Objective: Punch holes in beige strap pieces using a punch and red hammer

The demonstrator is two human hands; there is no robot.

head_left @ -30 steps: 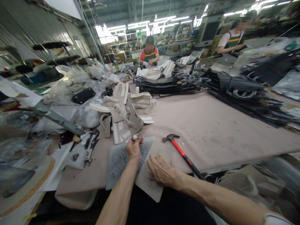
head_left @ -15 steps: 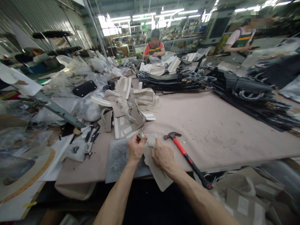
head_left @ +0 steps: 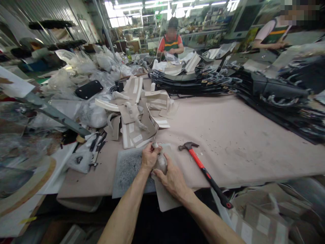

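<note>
Both my hands are at the near edge of the table, over a beige panel (head_left: 166, 195) with a plastic-wrapped handle-like piece (head_left: 161, 163) on it. My left hand (head_left: 149, 157) is closed in a pinch at the upper end of that piece, beside a small whitish tip (head_left: 154, 145); what its fingertips hold is hidden. My right hand (head_left: 174, 178) wraps the panel's right side, thumb across the wrapped piece. Under the left hand lies a grey, worn board (head_left: 128, 173). A claw hammer (head_left: 199, 162) with a red and black handle rests to the right.
More beige panels (head_left: 138, 123) are heaped beyond my hands. Black panels with wrapped handles (head_left: 274, 88) are stacked at the back right. Tools (head_left: 96, 149) and plastic bags lie left, by a slanted metal post (head_left: 57, 115). Two people (head_left: 171, 42) work across the table.
My right hand has shifted from pinching the panel's upper part to gripping its side, thumb across the wrapped piece. The panel has turned more upright. My left hand keeps its pinch.
</note>
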